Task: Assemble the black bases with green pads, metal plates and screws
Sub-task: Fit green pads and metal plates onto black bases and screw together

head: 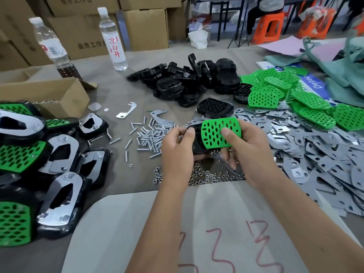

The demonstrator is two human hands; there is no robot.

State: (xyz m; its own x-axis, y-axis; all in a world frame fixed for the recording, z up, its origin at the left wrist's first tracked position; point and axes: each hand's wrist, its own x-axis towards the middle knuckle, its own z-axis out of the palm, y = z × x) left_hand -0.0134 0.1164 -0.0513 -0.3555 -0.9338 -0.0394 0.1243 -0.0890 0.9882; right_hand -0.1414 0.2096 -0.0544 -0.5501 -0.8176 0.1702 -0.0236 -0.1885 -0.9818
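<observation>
Perforated green pad [220, 133] atop black base [195, 138], held above loose screws [149, 136]

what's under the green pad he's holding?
A black base sits beneath the green pad, showing only at its left edge. The right hand grips both, thumb on the pad. The base's top face is covered, so its seating is not visible.

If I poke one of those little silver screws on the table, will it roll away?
Probably a little. The screws have round shafts, so a loose one at the pile's edge would likely roll, curving because its head is wider. The table looks covered in grey cloth, which should slow it. Screws deep in the heap would likely just jostle.
</observation>
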